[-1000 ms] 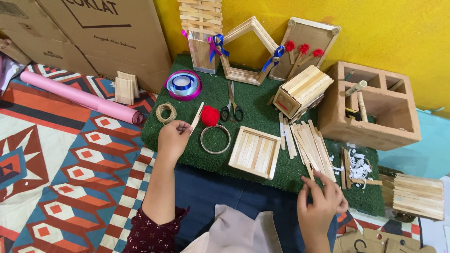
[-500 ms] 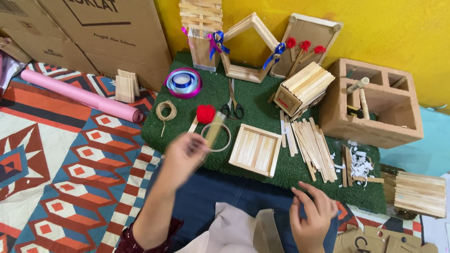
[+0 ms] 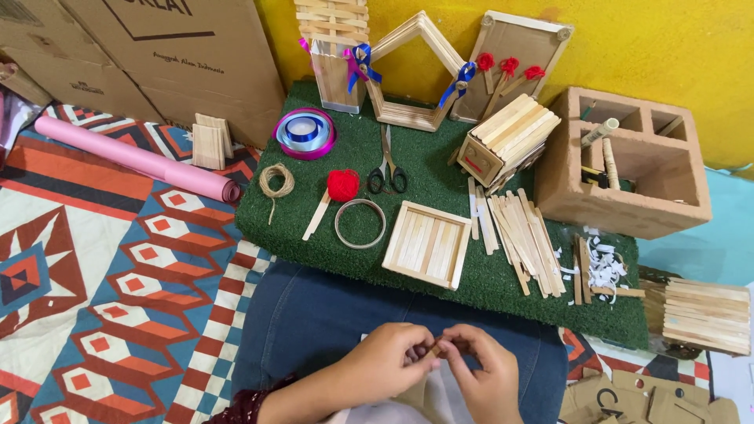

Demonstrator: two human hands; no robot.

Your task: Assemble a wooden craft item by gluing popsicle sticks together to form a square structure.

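My left hand [image 3: 382, 364] and my right hand [image 3: 484, 374] meet low in the view, over my lap in blue jeans [image 3: 314, 314]. Their fingertips pinch a small wooden stick [image 3: 434, 351] between them; most of it is hidden by the fingers. Just beyond the hands, on the green turf mat [image 3: 503, 286], lies a square tray of flat wooden sticks [image 3: 427, 244]. A metal ring [image 3: 360, 223], a red yarn ball [image 3: 342, 185] and a single stick [image 3: 317, 214] lie left of the tray.
Loose sticks [image 3: 525, 238] lie right of the tray, scissors [image 3: 387, 168] and a ribbon spool [image 3: 303, 133] behind. A stick box [image 3: 506, 140], pentagon frame [image 3: 416, 72] and compartmented box [image 3: 628, 161] stand at the back. A pink roll [image 3: 133, 157] crosses the patterned rug.
My left hand has drawn back from the red yarn ball on the mat to my lap. Both hands have come together and now hold a small stick between them.
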